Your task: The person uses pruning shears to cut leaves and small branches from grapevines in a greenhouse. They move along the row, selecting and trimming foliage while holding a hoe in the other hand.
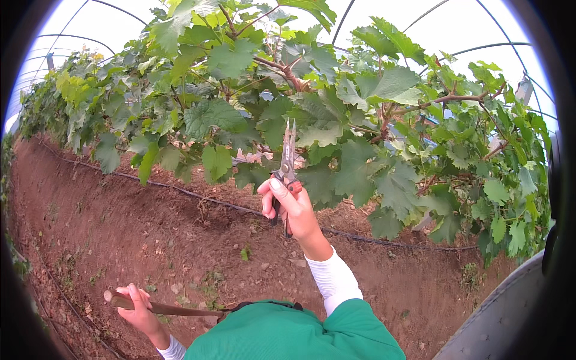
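Raised before the vines, my right hand (292, 207) grips a pair of pruning snips (288, 155) by its dark and red handles. The narrow metal blades point up and stand slightly apart at the tips. Broad green grapevine leaves (317, 114) lie right behind the blades; I cannot tell whether they touch. Low on the left, my left hand (139, 310) is closed around a smooth wooden handle (180, 310). That handle runs right towards my green shirt, and its far end is hidden there.
A woody vine cane (288, 74) branches above the snips, another cane (443, 98) to the right. Along the vine row's base runs a black irrigation hose (193, 194) over reddish-brown soil (121, 234). Thin greenhouse hoops (490, 45) arch overhead. A grey curved edge (499, 310) fills the lower right.
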`<state>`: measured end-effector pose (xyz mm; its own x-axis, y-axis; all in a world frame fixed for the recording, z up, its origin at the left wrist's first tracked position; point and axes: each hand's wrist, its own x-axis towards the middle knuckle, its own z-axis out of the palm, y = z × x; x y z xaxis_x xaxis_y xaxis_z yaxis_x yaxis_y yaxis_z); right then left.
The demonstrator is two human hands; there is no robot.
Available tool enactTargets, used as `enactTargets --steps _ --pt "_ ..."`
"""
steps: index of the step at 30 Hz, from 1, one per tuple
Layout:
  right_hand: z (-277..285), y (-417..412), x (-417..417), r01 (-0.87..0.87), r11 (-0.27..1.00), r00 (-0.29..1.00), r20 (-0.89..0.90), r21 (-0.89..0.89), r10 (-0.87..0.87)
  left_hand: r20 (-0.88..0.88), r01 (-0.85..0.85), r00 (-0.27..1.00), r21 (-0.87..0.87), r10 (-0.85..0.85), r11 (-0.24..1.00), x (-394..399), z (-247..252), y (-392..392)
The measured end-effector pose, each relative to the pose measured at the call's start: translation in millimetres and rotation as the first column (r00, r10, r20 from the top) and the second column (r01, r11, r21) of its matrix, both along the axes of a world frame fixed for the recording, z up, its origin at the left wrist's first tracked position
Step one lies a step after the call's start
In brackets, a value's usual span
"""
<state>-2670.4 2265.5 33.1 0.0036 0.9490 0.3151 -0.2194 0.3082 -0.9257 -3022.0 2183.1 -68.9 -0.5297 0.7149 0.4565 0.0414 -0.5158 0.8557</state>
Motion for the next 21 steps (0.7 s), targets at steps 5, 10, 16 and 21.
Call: enactTargets --steps 5,10,16,21 --pt "-7.2 -25.8 35.3 0.079 0.996 0.991 -0.113 0.042 -0.074 -0.017 0.073 0.997 -0.033 -0.074 0.997 19.9 -2.3 11.6" --pt "-15.8 -43.4 66.4 0.110 0.994 0.940 -0.322 -0.016 -0.109 -0.058 0.131 0.989 -0.029 -0.133 0.991 40.8 -7.6 23.4" --pt "-24.6 -69.1 104.1 0.157 0.986 0.855 -0.491 -0.064 -0.168 -0.067 0.176 0.982 -0.043 -0.179 0.983 65.9 -5.0 31.6" --pt "-26.7 -87.3 125.2 0.214 0.974 0.821 -0.525 -0.078 -0.223 -0.090 0.157 0.982 -0.078 -0.164 0.984 79.3 -2.1 28.7"
